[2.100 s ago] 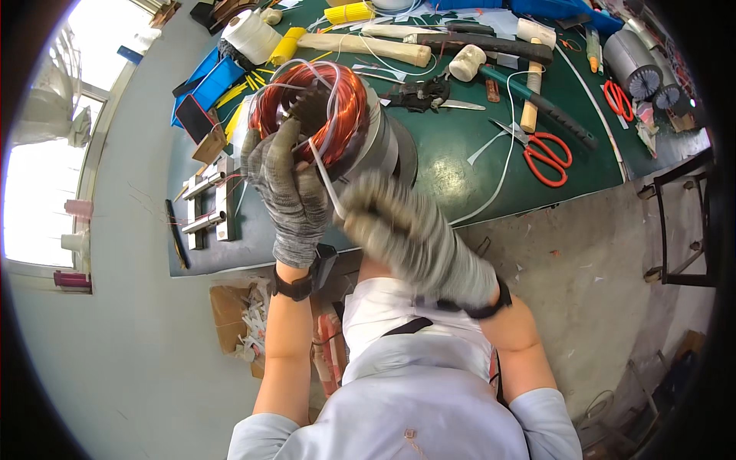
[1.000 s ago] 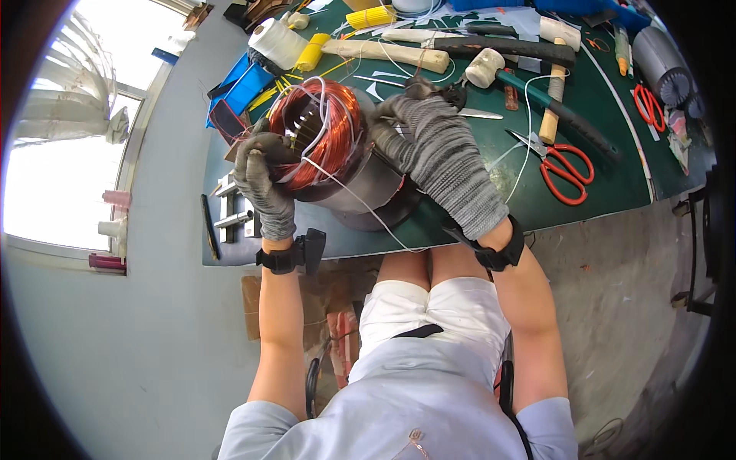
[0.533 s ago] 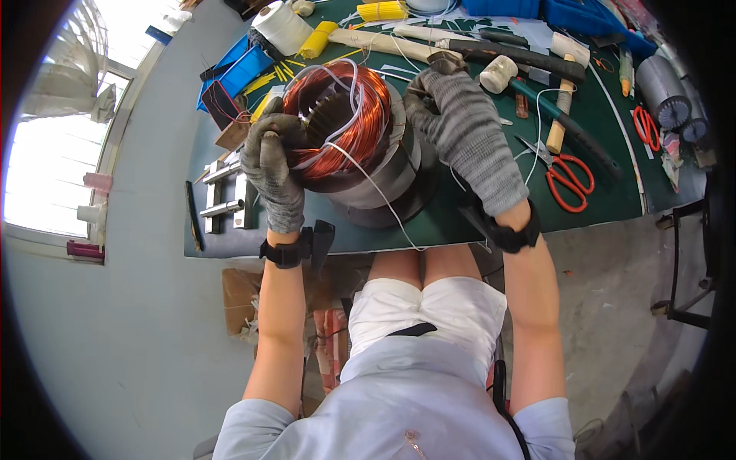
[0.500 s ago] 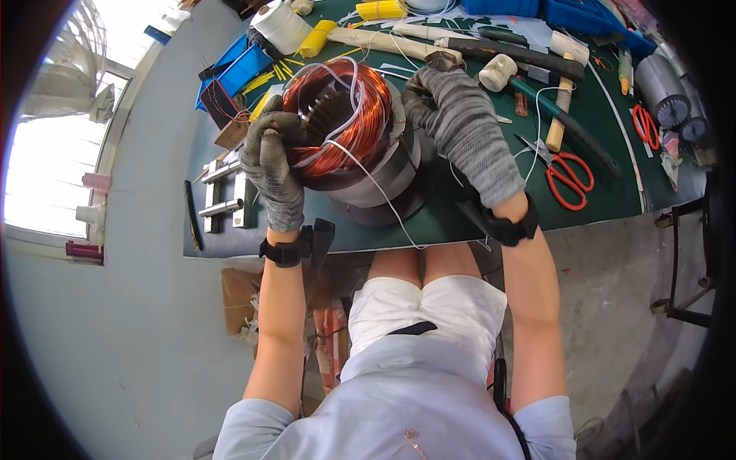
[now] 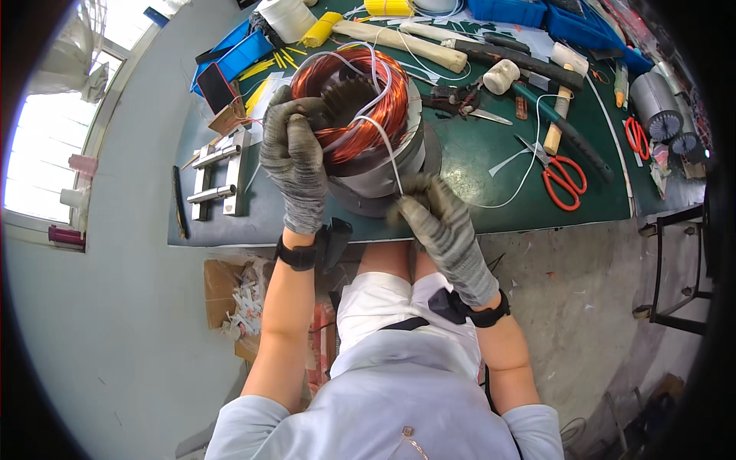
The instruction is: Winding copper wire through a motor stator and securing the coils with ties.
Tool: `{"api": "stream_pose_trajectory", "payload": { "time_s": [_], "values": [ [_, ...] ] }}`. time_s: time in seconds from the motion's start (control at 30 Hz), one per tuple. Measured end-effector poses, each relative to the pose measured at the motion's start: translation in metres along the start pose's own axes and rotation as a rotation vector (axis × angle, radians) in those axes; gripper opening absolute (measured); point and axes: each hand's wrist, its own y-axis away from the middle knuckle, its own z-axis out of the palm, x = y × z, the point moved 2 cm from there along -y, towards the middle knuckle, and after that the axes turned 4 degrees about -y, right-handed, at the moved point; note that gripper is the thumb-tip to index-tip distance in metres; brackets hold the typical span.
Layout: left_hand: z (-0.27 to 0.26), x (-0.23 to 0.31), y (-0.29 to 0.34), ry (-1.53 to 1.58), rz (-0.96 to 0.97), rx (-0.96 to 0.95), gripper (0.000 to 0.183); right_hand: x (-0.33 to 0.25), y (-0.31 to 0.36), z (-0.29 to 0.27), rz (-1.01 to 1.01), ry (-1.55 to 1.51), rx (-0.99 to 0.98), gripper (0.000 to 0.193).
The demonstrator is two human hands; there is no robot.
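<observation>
A motor stator (image 5: 376,184) with thick copper windings (image 5: 391,100) stands on the green table before me. White cord (image 5: 387,142) loops over the coils and runs down the near side. My left hand (image 5: 295,146), in a grey glove, is closed over the left edge of the windings; its fingertips are partly hidden. My right hand (image 5: 437,222), gloved too and slightly blurred, pinches the white cord in front of the stator, close to the table's near edge. The cord stretches from the coil rim to these fingers.
Red-handled scissors (image 5: 563,180), a wooden-handled mallet (image 5: 563,100) and pliers (image 5: 456,100) lie to the right. Blue bins (image 5: 241,54) and a white thread spool (image 5: 285,19) stand at the back. A metal frame (image 5: 218,176) sits left. Another stator (image 5: 658,103) is far right.
My right hand has come from beyond the stator's right side toward me and now grips the white cord. The pliers it covered show. My left hand stays at the windings.
</observation>
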Motion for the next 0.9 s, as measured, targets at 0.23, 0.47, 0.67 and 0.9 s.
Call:
{"api": "stream_pose_trajectory", "payload": {
  "time_s": [0.23,0.47,0.67,0.9],
  "values": [
    [-0.013,-0.003,0.005,-0.17,0.122,-0.147,0.019,-0.022,0.045,-0.024,0.091,-0.058,-0.231,0.013],
    [-0.026,0.024,0.041,-0.734,0.658,-0.123,0.024,-0.018,0.039,-0.023,0.532,-0.383,-0.173,0.03],
    [-0.02,0.028,0.051,-0.812,0.584,-0.181,0.031,-0.016,0.051,-0.026,0.562,-0.592,-0.472,0.033],
    [-0.024,0.023,0.059,-0.828,0.553,-0.108,0.033,-0.027,0.036,-0.016,0.357,-0.228,-0.462,0.032]
  ]
}}
